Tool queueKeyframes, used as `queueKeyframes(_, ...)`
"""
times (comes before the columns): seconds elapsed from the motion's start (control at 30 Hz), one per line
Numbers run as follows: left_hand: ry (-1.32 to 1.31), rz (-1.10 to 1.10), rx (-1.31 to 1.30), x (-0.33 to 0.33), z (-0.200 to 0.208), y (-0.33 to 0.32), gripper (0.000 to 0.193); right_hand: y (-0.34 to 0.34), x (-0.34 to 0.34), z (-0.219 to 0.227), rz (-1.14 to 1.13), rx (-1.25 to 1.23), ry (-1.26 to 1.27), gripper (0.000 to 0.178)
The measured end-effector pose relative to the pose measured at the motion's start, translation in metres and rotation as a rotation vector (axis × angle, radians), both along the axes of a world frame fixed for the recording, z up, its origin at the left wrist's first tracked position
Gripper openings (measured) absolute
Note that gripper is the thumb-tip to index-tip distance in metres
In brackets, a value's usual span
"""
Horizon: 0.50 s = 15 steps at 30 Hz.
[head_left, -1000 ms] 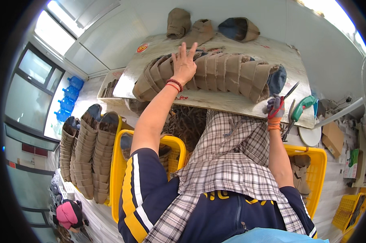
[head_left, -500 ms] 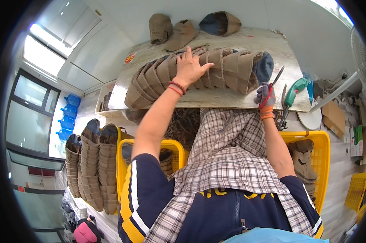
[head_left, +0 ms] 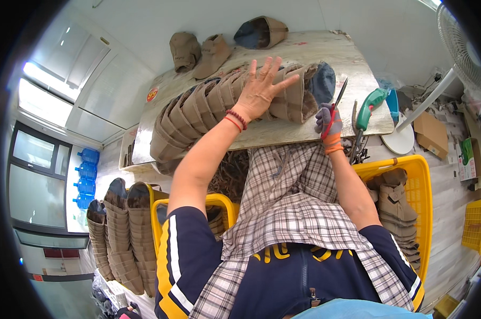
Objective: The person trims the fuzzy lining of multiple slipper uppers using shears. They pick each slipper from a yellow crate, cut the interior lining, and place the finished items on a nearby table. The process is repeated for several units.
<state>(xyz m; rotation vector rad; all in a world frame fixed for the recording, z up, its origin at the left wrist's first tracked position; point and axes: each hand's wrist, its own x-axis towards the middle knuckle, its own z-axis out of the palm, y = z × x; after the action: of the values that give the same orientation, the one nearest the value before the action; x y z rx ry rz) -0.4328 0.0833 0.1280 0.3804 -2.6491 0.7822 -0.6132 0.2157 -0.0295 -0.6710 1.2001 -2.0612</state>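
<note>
I see my left hand (head_left: 259,90) spread flat, fingers apart, pressing on a long nested row of tan caps (head_left: 219,109) that curves across the middle of the frame on the tabletop (head_left: 352,64). The palm rests near the row's right end, holding nothing, just bearing down. My right hand (head_left: 329,125), in a grey and orange glove, is closed round the handles of red-handled scissors (head_left: 337,103), blades pointing up toward the dark cap at the end of the row.

The caps look like soft fabric, light and limp; nested, they hold each other in shape, but I judge the row would slump or fan apart if I lifted it from one point. I would take it with a flat palm on top, or hands at both ends, squeezing inward. A single cap should pinch easily by its brim.

Three loose caps (head_left: 203,50) lie at the upper centre. A green-handled tool (head_left: 370,103) lies at the tabletop's right edge. A yellow basket (head_left: 416,175) with more caps sits at right, and further cap stacks (head_left: 120,234) stand at lower left.
</note>
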Motion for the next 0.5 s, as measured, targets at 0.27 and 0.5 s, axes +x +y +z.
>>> queueKeyframes(0.27, -0.089, -0.279, 0.128, -0.001, 0.020, -0.012, 0.069, 0.010, 0.002, 0.002, 0.018, 0.017, -0.024, 0.029)
queueKeyframes(0.5, 0.485, 0.165, 0.386, 0.055, 0.044, -0.221, 0.041, 0.020, 0.004, 0.007, -0.027, 0.075, 0.016, 0.037)
